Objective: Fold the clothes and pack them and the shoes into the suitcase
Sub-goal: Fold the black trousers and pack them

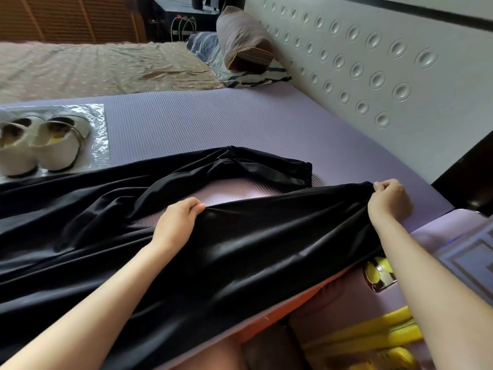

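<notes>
Black trousers point(240, 252) lie spread across a purple ribbed mat point(213, 121) on the bed. My left hand point(177, 220) pinches the upper edge of the near leg at its middle. My right hand point(388, 200) grips the elastic cuff of that same leg at the right. The far leg point(253, 166) lies loose behind, its cuff pointing right. A pair of white shoes point(40, 145) stands on a clear plastic sheet point(98, 134) at the far left. A lilac suitcase point(440, 236) with yellow trim sits low at the right, below the mat's edge.
A beige bedspread point(93, 68) covers the bed behind the mat. Pillows point(240, 46) lean against the white dimpled headboard point(373, 62) at the right. A dark cabinet with cables point(181, 20) stands at the back.
</notes>
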